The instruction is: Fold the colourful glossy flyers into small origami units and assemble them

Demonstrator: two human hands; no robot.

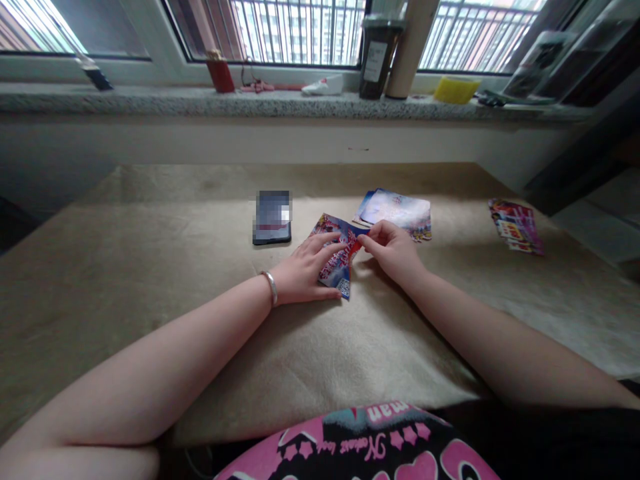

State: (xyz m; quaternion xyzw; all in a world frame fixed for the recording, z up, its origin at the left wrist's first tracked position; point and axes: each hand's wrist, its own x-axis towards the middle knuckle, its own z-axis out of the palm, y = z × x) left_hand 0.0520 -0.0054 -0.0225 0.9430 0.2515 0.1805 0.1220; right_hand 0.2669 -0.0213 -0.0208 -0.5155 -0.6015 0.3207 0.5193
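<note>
Directly under the left hand [303, 270], a colourful paper sheet [334, 269].

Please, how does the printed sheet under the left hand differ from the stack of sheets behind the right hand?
The printed sheet shows dark blue and red; the stack of sheets has a paler top. The left hand rests on the printed sheet and the right hand pinches its edge, while the stack lies flat on the table. Both carry colourful print.
</note>
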